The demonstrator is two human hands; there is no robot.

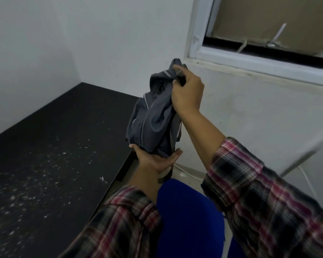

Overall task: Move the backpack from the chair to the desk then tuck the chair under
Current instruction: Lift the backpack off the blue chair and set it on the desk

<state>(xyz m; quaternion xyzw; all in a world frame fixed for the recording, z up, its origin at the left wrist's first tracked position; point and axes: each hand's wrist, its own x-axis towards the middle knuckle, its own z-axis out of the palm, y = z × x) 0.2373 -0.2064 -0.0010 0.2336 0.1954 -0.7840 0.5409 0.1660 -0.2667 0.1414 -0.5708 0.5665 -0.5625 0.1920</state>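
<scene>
A limp grey backpack [153,116] with silver zips hangs in the air over the right end of the black desk [54,142]. My right hand [186,92] is closed around its bunched top. My left hand [155,157] cups its bottom from below, palm up. The blue chair seat [186,218] is right below my arms, beside the desk's right edge. Both sleeves are plaid.
The desk top is speckled with pale dust and crumbs. White walls close it in at the back and left. A window frame [250,58] sits upper right, a white cable [186,173] lies on the floor by the wall, and a white panel [306,149] stands at right.
</scene>
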